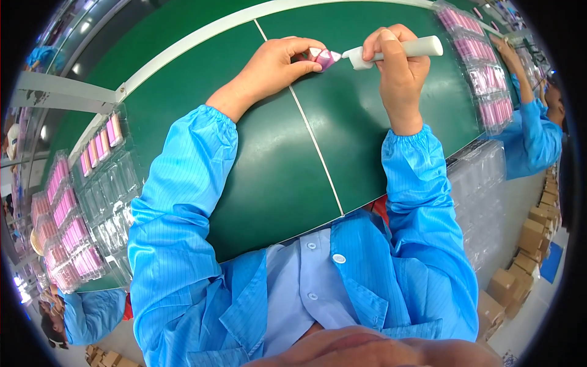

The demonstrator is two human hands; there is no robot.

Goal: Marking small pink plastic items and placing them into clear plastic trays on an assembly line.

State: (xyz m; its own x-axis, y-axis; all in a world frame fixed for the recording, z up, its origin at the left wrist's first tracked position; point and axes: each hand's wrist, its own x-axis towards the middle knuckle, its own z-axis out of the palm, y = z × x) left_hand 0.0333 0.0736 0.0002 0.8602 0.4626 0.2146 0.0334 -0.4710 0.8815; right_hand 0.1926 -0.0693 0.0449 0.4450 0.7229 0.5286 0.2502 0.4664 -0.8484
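My left hand (pixel 278 64) pinches a small purple-and-white faceted piece (pixel 328 60) between thumb and fingers, above the green tabletop. My right hand (pixel 400 67) is closed round a slim white cylindrical bottle (pixel 426 47) with a narrow tip, held nearly level. That tip points left and meets or almost meets the right end of the piece; I cannot tell whether they touch. Fingers partly cover both held things.
Clear plastic trays with pink sticks (pixel 480 67) line the table's right edge. More filled trays (pixel 70 214) and a clear tray (pixel 113 189) are on the left. A metal post (pixel 67 92) stands at far left. Co-workers in blue sleeves (pixel 529 137) sit at both sides. Cardboard boxes (pixel 513 281) lie on the floor.
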